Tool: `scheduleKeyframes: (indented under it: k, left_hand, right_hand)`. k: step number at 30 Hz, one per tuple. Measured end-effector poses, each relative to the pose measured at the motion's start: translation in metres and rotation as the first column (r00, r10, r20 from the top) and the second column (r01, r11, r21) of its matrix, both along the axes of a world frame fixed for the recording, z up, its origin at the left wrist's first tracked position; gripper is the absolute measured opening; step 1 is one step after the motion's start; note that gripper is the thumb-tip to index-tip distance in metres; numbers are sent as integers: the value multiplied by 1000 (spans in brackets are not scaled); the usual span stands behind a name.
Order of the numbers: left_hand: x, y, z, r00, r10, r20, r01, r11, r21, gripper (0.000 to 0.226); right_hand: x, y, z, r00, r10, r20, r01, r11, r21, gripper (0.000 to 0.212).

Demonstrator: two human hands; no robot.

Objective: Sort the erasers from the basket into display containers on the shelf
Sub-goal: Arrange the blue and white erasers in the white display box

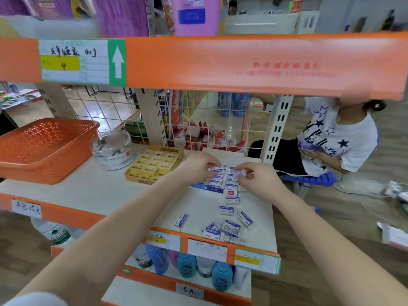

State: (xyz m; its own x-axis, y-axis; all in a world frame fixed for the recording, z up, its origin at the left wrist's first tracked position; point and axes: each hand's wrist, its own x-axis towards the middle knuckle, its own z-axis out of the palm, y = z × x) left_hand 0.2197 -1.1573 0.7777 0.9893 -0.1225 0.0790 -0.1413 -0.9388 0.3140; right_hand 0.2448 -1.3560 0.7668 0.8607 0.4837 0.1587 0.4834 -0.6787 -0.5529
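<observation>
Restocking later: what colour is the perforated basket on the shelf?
The basket is orange; head view.

On the shelf (106,195), the basket (44,149) sits at frame left, a jar (112,150) just right of it, and a box (154,165) right of the jar. The tray (207,188) of erasers lies at centre, with loose erasers (227,227) before it toward the lower edge. Bottles (187,265) stand below.

Stationery shop: orange shelf (220,62), handwritten price tags (75,61), boxed erasers (154,165).
</observation>
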Motion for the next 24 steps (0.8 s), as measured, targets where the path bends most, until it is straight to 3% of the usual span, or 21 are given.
scheduleKeyframes:
  k: [5,13,24]
  left_hand:
    - [10,-10,-9,999,-47,-18,47,998,39,27]
    - [10,-4,-24,989,79,126,-69,994,-88,23]
    - [7,-3,-27,987,99,128,-86,991,-105,22]
  right_hand:
    - [4,-3,-8,998,-32,55,33,999,-28,29]
    - [15,5,-8,992,-68,105,80,990,-118,29]
    - [19,23,-15,979,-131,157,154,977,-144,22]
